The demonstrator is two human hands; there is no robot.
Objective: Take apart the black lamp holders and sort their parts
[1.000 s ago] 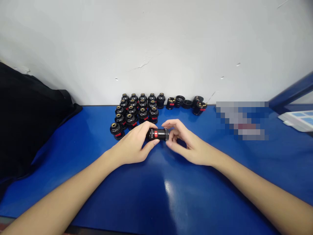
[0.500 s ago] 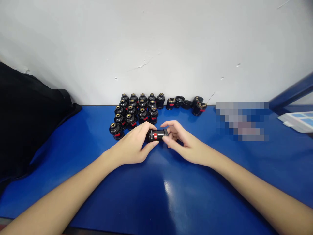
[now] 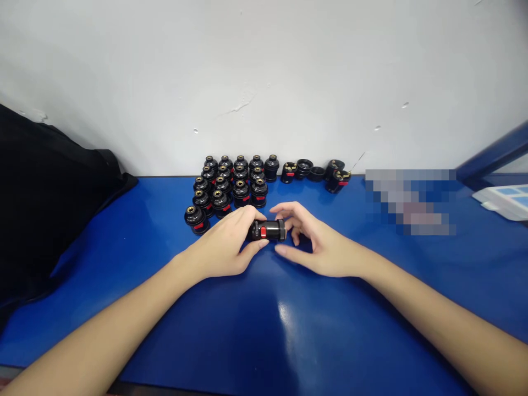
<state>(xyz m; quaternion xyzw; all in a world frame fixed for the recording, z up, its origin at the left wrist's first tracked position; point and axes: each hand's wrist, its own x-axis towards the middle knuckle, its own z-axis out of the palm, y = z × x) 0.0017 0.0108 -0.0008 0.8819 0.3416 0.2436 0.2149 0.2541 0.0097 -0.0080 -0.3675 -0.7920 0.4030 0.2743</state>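
A black lamp holder [image 3: 271, 230] with a red switch lies sideways in my left hand [image 3: 229, 242]. My left thumb and fingers are closed round its left end, which they partly hide. A ribbed ring [image 3: 282, 230] shows at its right end. Just right of that ring is my right hand [image 3: 311, 242], its thumb and index finger spread apart. Whether its curled fingers behind touch the ring I cannot tell. Beyond my left hand, several assembled lamp holders [image 3: 221, 203] stand upright in rows, with brass-coloured inserts on top and red switches.
Toward the wall on the right are open lamp-holder bodies [image 3: 338, 181] with metal contacts, and black threaded rings [image 3: 304, 168]. Black cloth [image 3: 49, 203] covers the left side of the blue table [image 3: 231, 335]. A white and blue box [image 3: 507, 201] sits at the right, near a pixelated patch.
My right thumb has come off the ring end and dropped lower, so the fingers stand wider apart. The left hand keeps its hold on the lamp holder.
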